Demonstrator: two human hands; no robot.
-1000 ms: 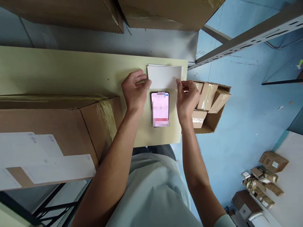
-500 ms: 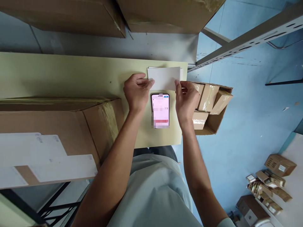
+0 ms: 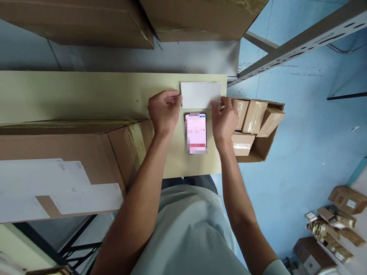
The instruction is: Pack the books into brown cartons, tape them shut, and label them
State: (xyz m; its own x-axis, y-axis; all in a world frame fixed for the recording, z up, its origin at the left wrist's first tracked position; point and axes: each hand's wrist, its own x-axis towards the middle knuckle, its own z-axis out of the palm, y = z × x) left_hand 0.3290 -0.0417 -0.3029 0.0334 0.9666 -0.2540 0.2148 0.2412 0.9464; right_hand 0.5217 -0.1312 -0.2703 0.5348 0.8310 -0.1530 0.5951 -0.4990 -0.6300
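A small stack of white paper sheets (image 3: 200, 94) lies at the far right end of a pale yellow table (image 3: 94, 95). My left hand (image 3: 164, 112) pinches the stack's near left corner with curled fingers. My right hand (image 3: 225, 118) grips its near right corner. Between my wrists a phone (image 3: 196, 133) lies flat on the table, its pink screen lit.
A large cardboard box (image 3: 71, 141) lies on the table at my left, with white sheets (image 3: 57, 187) on its near end. An open carton of small taped packages (image 3: 254, 124) stands on the blue floor right of the table. More small boxes (image 3: 332, 225) sit at the lower right. Cartons hang over the shelf above.
The top sheet, held slightly lifted and askew before, now lies squared on the stack. Both hands stay at its near corners; the view has shifted a little.
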